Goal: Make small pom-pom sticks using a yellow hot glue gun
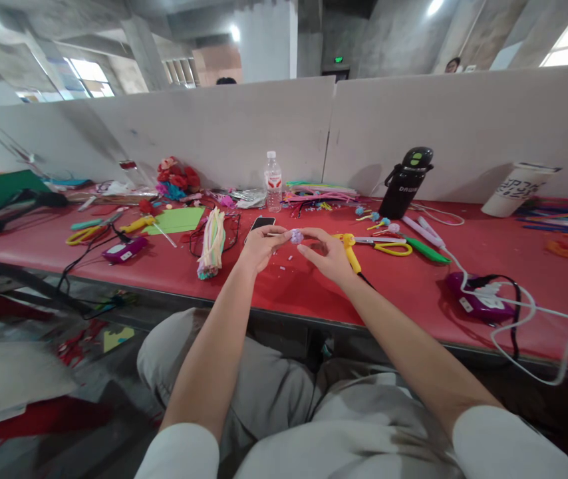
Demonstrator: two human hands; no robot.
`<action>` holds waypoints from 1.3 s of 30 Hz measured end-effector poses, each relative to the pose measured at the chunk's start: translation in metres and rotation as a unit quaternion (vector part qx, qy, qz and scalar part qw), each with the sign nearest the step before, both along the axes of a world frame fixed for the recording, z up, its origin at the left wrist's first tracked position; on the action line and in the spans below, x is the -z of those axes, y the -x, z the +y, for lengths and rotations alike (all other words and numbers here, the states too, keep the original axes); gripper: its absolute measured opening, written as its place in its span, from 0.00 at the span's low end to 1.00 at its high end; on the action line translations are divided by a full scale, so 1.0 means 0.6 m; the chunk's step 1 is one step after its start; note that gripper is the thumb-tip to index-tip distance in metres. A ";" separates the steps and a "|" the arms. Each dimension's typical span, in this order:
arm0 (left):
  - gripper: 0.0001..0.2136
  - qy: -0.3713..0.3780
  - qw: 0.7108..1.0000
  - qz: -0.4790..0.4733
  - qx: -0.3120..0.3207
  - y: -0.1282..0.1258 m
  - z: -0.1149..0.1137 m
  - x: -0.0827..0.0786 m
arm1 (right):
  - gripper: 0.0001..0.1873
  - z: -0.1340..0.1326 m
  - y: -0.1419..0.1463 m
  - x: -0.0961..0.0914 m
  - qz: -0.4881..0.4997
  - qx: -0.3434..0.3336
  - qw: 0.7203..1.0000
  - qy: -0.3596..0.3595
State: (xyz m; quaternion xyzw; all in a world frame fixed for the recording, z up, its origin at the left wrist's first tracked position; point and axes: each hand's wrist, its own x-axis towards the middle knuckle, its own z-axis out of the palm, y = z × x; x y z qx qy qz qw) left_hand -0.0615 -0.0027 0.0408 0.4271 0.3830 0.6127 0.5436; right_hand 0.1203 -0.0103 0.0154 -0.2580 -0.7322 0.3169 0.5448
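Both my hands meet over the red table (284, 286). My left hand (260, 247) pinches a small pale purple fuzzy ball (296, 235) on a thin stick, fingers closed on it. My right hand (328, 253) is curled beside it, its fingertips touching the same piece from the right. A black phone (263, 223) lies just behind my left hand. Yellow-handled scissors (388, 246) lie just right of my right hand.
A bundle of pastel pipe cleaners (211, 245), a water bottle (273, 181), a black flask (406, 181), a white cup (516, 189), purple devices (478, 299) (124, 250) with cables, green paper (177, 220) and red craft flowers (177, 176) crowd the table. Grey partitions (394, 133) stand behind.
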 end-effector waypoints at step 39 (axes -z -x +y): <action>0.15 0.007 0.999 -0.031 -0.005 0.003 0.005 0.004 | 0.22 -0.009 0.000 0.001 -0.019 0.017 0.999 -0.034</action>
